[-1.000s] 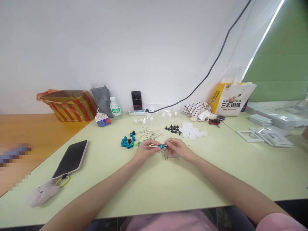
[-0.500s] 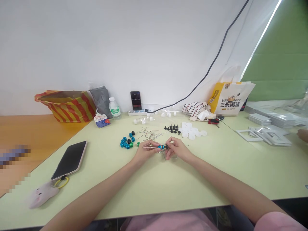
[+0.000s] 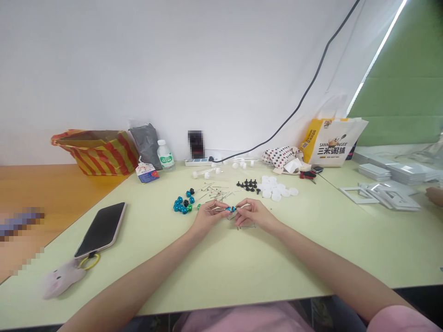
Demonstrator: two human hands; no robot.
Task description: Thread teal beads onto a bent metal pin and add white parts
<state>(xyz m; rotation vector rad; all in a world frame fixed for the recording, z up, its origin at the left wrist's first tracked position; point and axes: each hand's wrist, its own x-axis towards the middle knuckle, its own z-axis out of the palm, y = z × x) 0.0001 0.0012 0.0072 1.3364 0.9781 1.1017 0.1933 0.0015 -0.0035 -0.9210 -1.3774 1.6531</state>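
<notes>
My left hand [image 3: 210, 218] is closed in a pinch around thin metal wires that stick out leftward past the fingers. At their right end sits a small shiny blue piece [image 3: 231, 209], between both hands. My right hand [image 3: 254, 215] pinches the dark end of this piece, its fingertips partly covering it. Under the right fingers a bent metal wire [image 3: 247, 226] shows; what holds it is hidden. Beyond my hands lie loose thin metal wires [image 3: 215, 190]. Shiny blue balls [image 3: 180, 205], with a few black and green ones, are grouped left of my left hand.
Black screw-like parts [image 3: 248, 184] and white discs [image 3: 275, 188] lie beyond my right hand. Clear rods with white caps [image 3: 207, 174] are behind. A phone [image 3: 102, 229] lies left, a bottle [image 3: 165, 157] stands behind, and white frames [image 3: 384, 193] lie right near another person's hand [image 3: 435, 195].
My right fingers have shifted slightly and now cover more of the dark end of the blue piece. My left hand keeps nearly the same place.
</notes>
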